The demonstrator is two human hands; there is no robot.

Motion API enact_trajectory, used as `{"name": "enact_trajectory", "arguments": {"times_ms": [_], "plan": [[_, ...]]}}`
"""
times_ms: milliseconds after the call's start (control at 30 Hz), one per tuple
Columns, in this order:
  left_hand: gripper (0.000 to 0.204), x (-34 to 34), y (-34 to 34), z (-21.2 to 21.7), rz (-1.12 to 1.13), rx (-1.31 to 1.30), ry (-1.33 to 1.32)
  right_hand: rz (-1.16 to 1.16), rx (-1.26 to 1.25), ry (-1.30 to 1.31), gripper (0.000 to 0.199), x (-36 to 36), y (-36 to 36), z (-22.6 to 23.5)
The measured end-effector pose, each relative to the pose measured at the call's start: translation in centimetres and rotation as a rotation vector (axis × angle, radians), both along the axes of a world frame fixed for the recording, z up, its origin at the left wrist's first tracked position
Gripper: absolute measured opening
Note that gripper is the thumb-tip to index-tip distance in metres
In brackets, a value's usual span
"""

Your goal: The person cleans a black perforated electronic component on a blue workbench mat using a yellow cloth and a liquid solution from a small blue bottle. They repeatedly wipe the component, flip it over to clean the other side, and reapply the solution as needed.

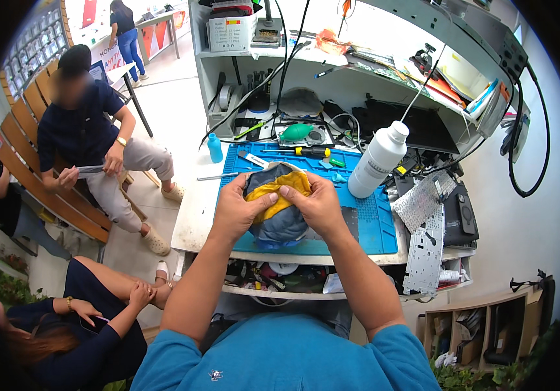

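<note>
Both my hands grip a bunched grey and yellow cloth (279, 218) above the blue work mat (376, 228). My left hand (239, 207) pinches its left side, thumb on the yellow part. On the other side my right hand (318, 203) holds the edge the same way, thumb pressed to the yellow. What the cloth may cover is hidden. Just beyond lie a yellow and black screwdriver (312, 152) and a green rubber air blower (296, 132). A white squeeze bottle (378, 159) with a long thin spout stands to the right, and a small blue bottle (215, 148) to the left.
Metal plates (423, 251) and a dark device (460, 218) crowd the bench's right side. An open drawer (280, 277) full of parts is below the front edge. Shelves (358, 72) rise behind. Two people sit close on the left, one on a wooden bench (23, 150).
</note>
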State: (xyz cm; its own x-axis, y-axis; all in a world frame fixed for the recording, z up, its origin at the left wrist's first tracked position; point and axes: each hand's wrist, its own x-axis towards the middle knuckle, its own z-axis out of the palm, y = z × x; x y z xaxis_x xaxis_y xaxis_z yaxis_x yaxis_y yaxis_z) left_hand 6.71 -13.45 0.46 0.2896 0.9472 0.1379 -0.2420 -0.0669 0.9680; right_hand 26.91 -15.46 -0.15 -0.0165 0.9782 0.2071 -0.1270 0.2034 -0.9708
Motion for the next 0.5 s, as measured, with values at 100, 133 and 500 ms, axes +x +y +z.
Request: {"name": "enact_trajectory", "arguments": {"times_ms": [100, 133, 500], "plan": [[0.027, 0.5, 0.3, -1.5, 0.199, 0.162, 0.138, -0.044, -0.031, 0.002, 0.025, -0.1, 0.0, -0.5], [0.023, 0.7, 0.2, -1.9, 0.267, 0.233, 0.17, -0.053, -0.037, 0.027, 0.026, -0.3, 0.0, -0.5], [0.054, 0.7, -2.5, -0.9, 0.284, 1.083, 0.712, -0.056, -0.131, 0.184, 0.034, 0.3, -0.2, -2.0]]}}
